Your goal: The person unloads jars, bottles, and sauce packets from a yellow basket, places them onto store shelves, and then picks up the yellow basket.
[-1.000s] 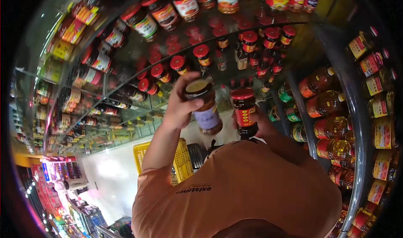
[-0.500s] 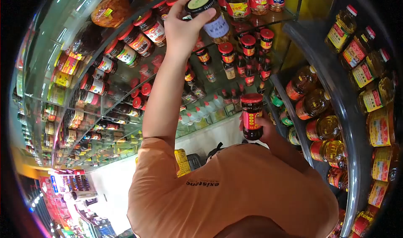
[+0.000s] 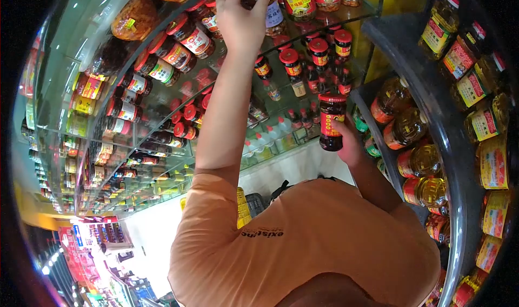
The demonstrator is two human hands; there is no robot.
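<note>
My left hand (image 3: 241,23) reaches up to the top glass shelf, its fingers and thumb closed round the lid of a glass jar (image 3: 274,16) with a lilac label. The top of that jar is partly cut off by the view's edge. It stands beside a jar with a yellow label (image 3: 300,5). Lower down, my right hand (image 3: 351,144) holds a dark sauce jar (image 3: 331,124) with a red lid and a red-and-yellow label, upright in front of my chest. Some of the right fingers are hidden behind this jar.
Glass shelves with red-lidded jars (image 3: 319,53) run ahead and to the left. Large oil bottles (image 3: 408,131) line a dark curved rack (image 3: 432,98) on the right. A yellow basket (image 3: 243,209) shows beyond my left shoulder.
My left hand has moved up and slightly right with the lilac-labelled jar, onto or close to the shelf. My right hand has raised the red-lidded sauce jar a little.
</note>
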